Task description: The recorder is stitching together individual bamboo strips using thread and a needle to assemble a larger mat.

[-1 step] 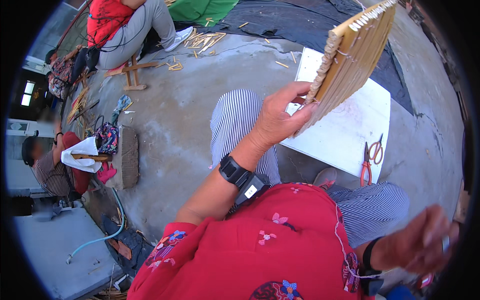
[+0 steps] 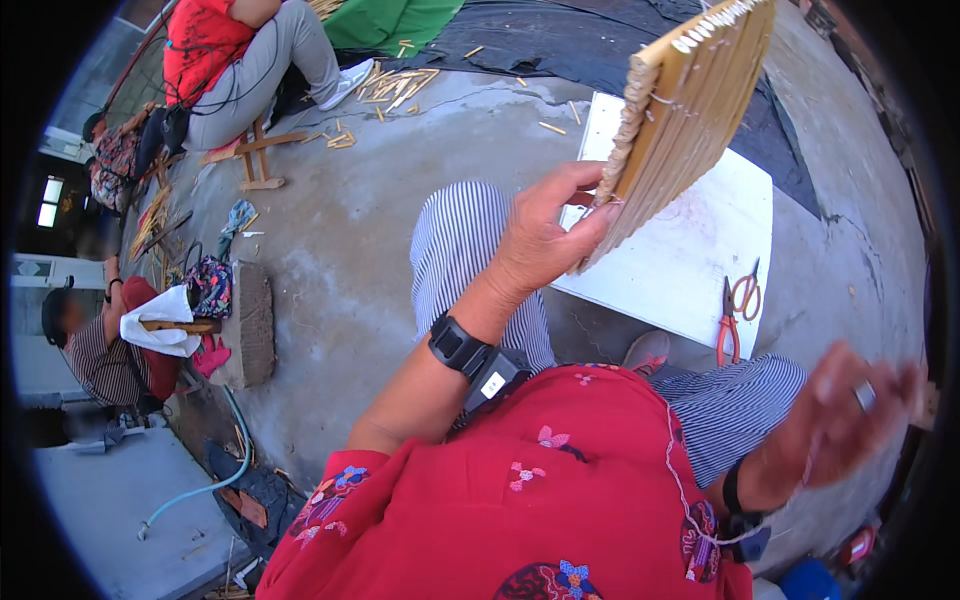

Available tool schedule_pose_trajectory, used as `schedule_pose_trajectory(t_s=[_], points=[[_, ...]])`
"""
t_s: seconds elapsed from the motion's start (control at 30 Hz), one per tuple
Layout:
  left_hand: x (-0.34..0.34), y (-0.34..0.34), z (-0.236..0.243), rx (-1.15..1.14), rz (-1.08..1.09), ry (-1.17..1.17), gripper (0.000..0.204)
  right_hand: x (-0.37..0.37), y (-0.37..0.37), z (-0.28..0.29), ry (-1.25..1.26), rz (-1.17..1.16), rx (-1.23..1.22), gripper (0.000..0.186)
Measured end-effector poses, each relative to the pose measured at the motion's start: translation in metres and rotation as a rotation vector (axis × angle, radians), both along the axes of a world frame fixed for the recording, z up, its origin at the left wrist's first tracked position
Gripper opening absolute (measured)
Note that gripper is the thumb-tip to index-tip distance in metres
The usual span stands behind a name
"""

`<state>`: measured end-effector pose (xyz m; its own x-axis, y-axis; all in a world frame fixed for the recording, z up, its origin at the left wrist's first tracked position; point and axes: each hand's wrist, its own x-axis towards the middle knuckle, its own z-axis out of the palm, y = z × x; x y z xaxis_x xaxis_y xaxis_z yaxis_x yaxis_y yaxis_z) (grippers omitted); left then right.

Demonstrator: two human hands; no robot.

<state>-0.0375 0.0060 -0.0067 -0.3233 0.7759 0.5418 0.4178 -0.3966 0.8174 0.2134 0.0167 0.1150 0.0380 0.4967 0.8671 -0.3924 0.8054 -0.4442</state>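
Tan slatted panel of bound sticks (image 2: 690,110) (1), tilted above the white rectangular counter (image 2: 690,235) (1), its lower edge pinched between the fingers of the left hand (image 2: 540,232), presumably for steadiness. Right hand (image 2: 845,415) blurred; whether its fingers pinch 1 pale thread (image 2: 803,482) cannot be told. Counter bears 1 red-handled pliers (image 2: 727,319), 1 orange-looped scissors (image 2: 750,279).

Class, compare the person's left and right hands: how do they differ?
The left hand grips the tied-stick panel; the right hand is away from it, thread running to it. The right shows a ring; the left shows none. The left looks sharp, the right blurred. Both have black wristbands.
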Motion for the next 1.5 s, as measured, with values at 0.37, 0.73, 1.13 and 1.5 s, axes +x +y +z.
schedule_pose_trajectory(t_s=[0.37, 0.73, 1.13, 1.5], points=[[0.001, -0.005, -0.003, -0.094, -0.049, -0.205, 0.038, -0.051, 0.040, -0.086, -0.776, 0.261, -0.748, 0.030], [0.003, -0.007, -0.001, -0.058, -0.073, -0.205, 0.036, -0.062, 0.042, -0.098, -0.720, 0.203, -0.568, 0.028], [0.004, -0.008, -0.001, -0.057, -0.076, -0.187, 0.036, -0.057, 0.042, -0.084, -0.906, 0.298, -0.739, 0.028], [0.003, -0.007, -0.002, -0.071, -0.078, -0.202, 0.037, -0.057, 0.044, -0.092, -0.898, 0.269, -0.679, 0.029]])
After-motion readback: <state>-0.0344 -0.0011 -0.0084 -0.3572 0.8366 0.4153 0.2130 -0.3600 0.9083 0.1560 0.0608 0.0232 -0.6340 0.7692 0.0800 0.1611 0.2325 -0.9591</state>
